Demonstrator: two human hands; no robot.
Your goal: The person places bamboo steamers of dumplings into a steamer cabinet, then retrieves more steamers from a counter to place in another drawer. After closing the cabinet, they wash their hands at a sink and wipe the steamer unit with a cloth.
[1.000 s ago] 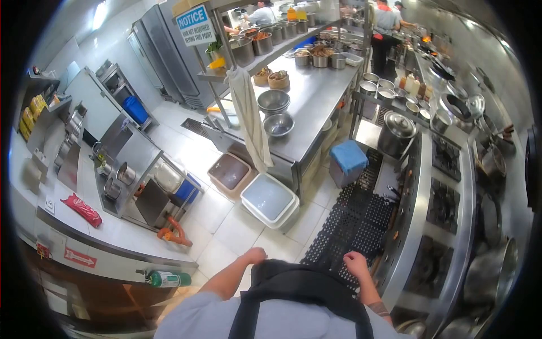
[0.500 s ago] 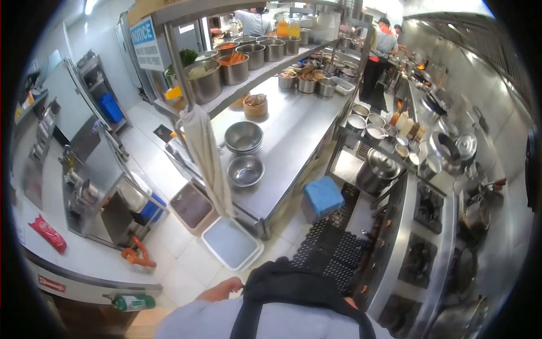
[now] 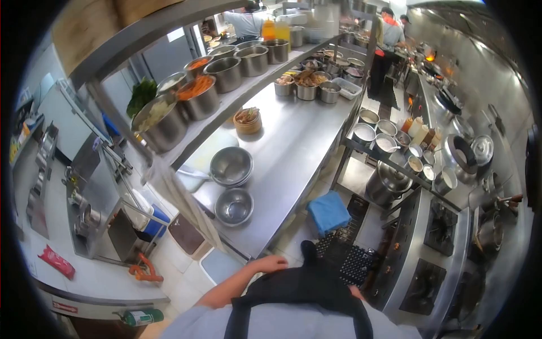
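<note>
My left hand [image 3: 271, 264] rests against the top edge of the dark apron [image 3: 305, 288] at my waist; its fingers lie along the cloth and their grip is unclear. Only a sliver of my right hand [image 3: 355, 292] shows at the apron's right side, the rest is hidden. Just ahead of my left hand is the near corner of a long steel table [image 3: 293, 141]. On it sit an empty steel bowl [image 3: 234, 206] and a stack of bowls [image 3: 231, 165].
An upper shelf of filled steel pots [image 3: 197, 96] runs along the table's left, with a white cloth [image 3: 180, 209] hanging from it. A blue stool [image 3: 329, 212] and black floor mat [image 3: 353, 261] lie ahead. Stove burners [image 3: 435, 265] line the right. Other people [image 3: 389, 34] work far off.
The view has moved forward and closer to the steel table. My left hand stays at the apron top; my right hand, visible a second ago, is now mostly hidden.
</note>
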